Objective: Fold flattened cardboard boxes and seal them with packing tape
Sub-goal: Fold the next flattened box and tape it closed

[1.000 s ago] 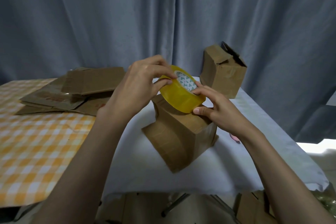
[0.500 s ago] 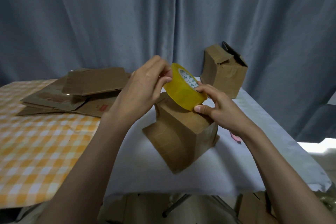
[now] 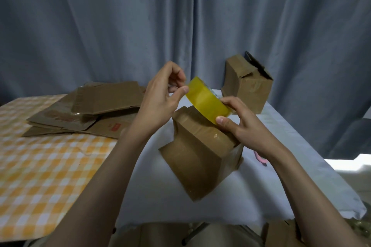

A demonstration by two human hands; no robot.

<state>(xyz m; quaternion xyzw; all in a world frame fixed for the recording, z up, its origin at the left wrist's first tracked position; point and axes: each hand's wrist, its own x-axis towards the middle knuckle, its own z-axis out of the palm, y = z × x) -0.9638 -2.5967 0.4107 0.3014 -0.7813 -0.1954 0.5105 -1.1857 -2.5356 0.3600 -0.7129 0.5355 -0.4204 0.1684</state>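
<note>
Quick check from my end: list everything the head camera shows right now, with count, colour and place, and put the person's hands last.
tape roll: one, translucent yellow, held above the near box.
near box: one, brown, folded up, on the white cloth mid-table, a clear tape strip across its top.
far box: one, brown, folded, top flap ajar, at the table's back right by the curtain.
flattened boxes: a stack, count unclear, brown, on the back left of the table.
checked cloth: one, orange and white, left half of the table.
white cloth: one, right half of the table.
curtain: grey-blue, behind the table.
left hand: fingers pinch at the roll's upper edge.
right hand: grips the roll's lower side.
</note>
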